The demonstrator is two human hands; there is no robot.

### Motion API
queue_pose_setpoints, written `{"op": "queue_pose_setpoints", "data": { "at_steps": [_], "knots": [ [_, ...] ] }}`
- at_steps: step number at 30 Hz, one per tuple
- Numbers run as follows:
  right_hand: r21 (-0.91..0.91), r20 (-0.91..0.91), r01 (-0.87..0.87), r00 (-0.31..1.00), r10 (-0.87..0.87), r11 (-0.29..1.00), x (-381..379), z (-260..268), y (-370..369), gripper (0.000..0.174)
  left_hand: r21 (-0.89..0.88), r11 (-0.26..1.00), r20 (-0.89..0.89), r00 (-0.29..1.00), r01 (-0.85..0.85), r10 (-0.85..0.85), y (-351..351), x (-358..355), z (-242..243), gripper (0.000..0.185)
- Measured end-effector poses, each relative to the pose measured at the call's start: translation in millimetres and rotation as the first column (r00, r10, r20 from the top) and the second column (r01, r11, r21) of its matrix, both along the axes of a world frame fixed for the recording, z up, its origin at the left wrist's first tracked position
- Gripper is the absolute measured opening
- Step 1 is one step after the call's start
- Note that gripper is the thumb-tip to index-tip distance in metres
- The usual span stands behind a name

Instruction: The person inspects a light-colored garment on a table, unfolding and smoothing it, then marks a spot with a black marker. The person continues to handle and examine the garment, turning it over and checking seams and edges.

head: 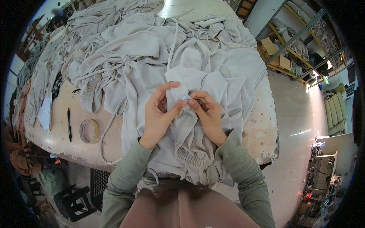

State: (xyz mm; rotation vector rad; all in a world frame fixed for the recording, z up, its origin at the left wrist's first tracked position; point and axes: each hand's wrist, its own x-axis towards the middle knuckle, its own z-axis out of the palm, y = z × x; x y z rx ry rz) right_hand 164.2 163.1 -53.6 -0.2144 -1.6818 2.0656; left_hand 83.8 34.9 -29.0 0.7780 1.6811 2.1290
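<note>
A pale grey garment (pixel 196 77) with a gathered elastic edge lies bunched over the table's near side. My left hand (pixel 162 109) pinches a folded part of it between thumb and fingers. Close beside it, my right hand (pixel 206 114) grips the same fabric, the two thumbs almost touching. Between the fingertips shows a small whitish, shiny piece (pixel 184 97), perhaps a label or clear plastic; its kind cannot be told. A fabric drawstring (pixel 172 45) runs away from the held part across the cloth.
More grey garments (pixel 134 37) are heaped over the wooden table (pixel 57 145). At left lie a roll of tape (pixel 89 131), a black pen (pixel 69 125) and white paper (pixel 45 112). A black plastic crate (pixel 74 202) stands on the floor; metal shelves (pixel 285 42) hold boxes and fabric at right.
</note>
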Motion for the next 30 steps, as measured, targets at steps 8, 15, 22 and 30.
{"op": "queue_pose_setpoints", "data": {
  "at_steps": [8, 15, 22, 30],
  "knots": [
    [-0.067, 0.053, -0.132, 0.989, 0.136, 0.989, 2.4, 8.5, 17.2, 0.018, -0.295, 0.913, -0.542, 0.836, -0.282, 0.083, -5.2, -3.3, 0.7, 0.025],
    [-0.271, 0.076, -0.183, 0.975, 0.21, 0.945, -1.4, 6.3, 12.0, 0.012, -0.37, 0.91, -0.507, 0.861, -0.187, -0.029, -5.0, -1.8, -4.2, 0.02],
    [-0.276, 0.069, -0.202, 0.971, 0.229, 0.94, -1.9, -0.2, 13.5, 0.008, -0.276, 0.956, -0.396, 0.918, -0.1, -0.019, 0.4, -1.3, -12.1, 0.021],
    [-0.254, 0.047, -0.241, 0.964, 0.261, 0.937, -3.1, -1.2, 10.3, 0.01, -0.315, 0.935, -0.368, 0.929, -0.162, 0.037, 1.5, 5.1, -18.5, 0.02]
  ]
}}
